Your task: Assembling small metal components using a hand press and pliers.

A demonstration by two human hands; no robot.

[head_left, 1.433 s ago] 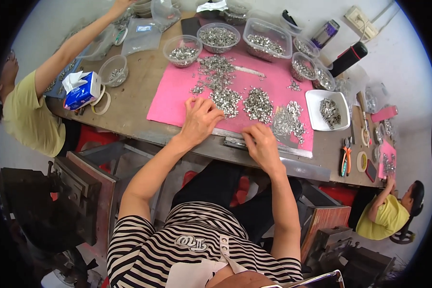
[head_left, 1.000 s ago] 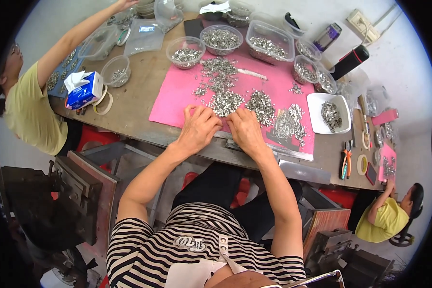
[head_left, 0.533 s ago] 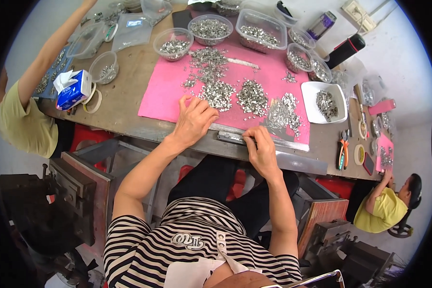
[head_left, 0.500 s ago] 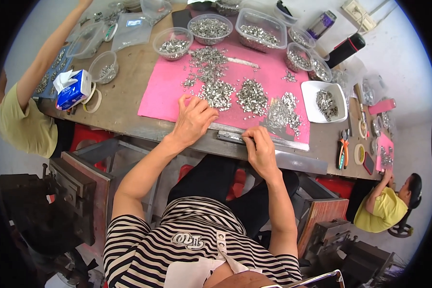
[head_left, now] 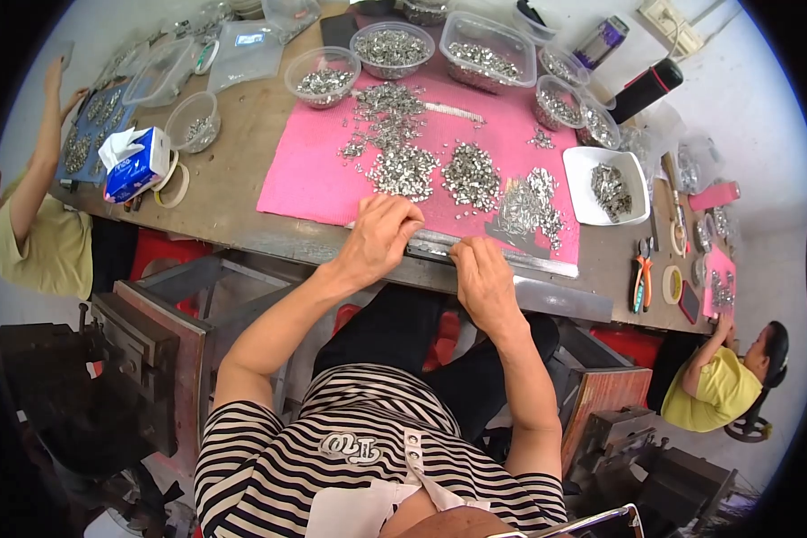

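Beside the pink mat's front edge, my left hand [head_left: 381,235] is closed in a pinch, its fingertips at the left end of a short dark metal bar [head_left: 429,254]. Whatever small thing those fingers may hold is hidden. My right hand [head_left: 486,280] pinches the right end of the same bar, which lies at the table's front edge. Just beyond my hands, small shiny metal parts are heaped on the pink mat [head_left: 300,184]: a left heap [head_left: 403,172], a middle heap [head_left: 472,179] and a heap of thinner pieces [head_left: 526,215] at right.
Tubs of metal parts line the back, among them a round tub [head_left: 392,49] and a rectangular tub [head_left: 488,56]. At right are a white dish [head_left: 583,199], pliers [head_left: 643,278] and tape [head_left: 672,285]. A tissue pack [head_left: 137,166] stands at left. People in yellow-green shirts sit on both sides.
My left hand has moved right, from the near side of the left heap to the bar's left end. My right hand stays almost in place. The person at left has drawn an arm back.
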